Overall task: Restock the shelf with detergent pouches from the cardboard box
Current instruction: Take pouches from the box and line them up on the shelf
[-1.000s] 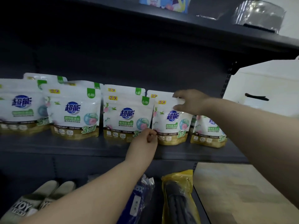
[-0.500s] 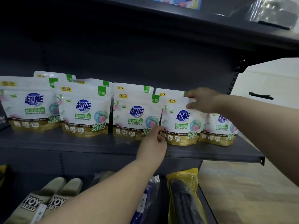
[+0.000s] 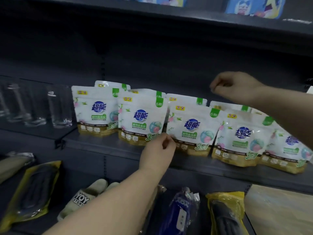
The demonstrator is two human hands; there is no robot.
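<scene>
White detergent pouches point(image 3: 192, 128) with blue logo, green label and gold base band stand upright in an overlapping row, some two deep, along the front edge of the dark grey metal shelf point(image 3: 105, 146), running from mid-shelf toward its right end.

Left hand point(image 3: 156, 154): fingers curled, thumb and fingertips closed together at the lower left corner of the third front pouch, where it meets the second front pouch point(image 3: 140, 121). Appears to pinch that corner; contact partly hidden by the fingers.

Right hand point(image 3: 235, 86): fingers curled into a loose fist, holding nothing, raised above the pouch tops over the gap between the third front pouch and the fourth front pouch point(image 3: 242, 139), clear of both.

Change vs 0.5 s ago: the right hand was then gripping the top edge of a pouch; it has let go and lifted off. The left hand stays at the same lower pouch corner. View has swung left, so the pouch row now sits right of centre.

Surroundings: clear drinking glasses point(image 3: 59, 107) on the shelf left of the pouches. Lower shelf: beige slippers point(image 3: 86, 195) with black lettering, yellow-edged plastic packs with dark contents point(image 3: 33, 190), a blue wrapped item point(image 3: 181, 207), another yellow pack point(image 3: 225, 212) at right. Upper shelf: blue illustrated packages point(image 3: 255, 6).
</scene>
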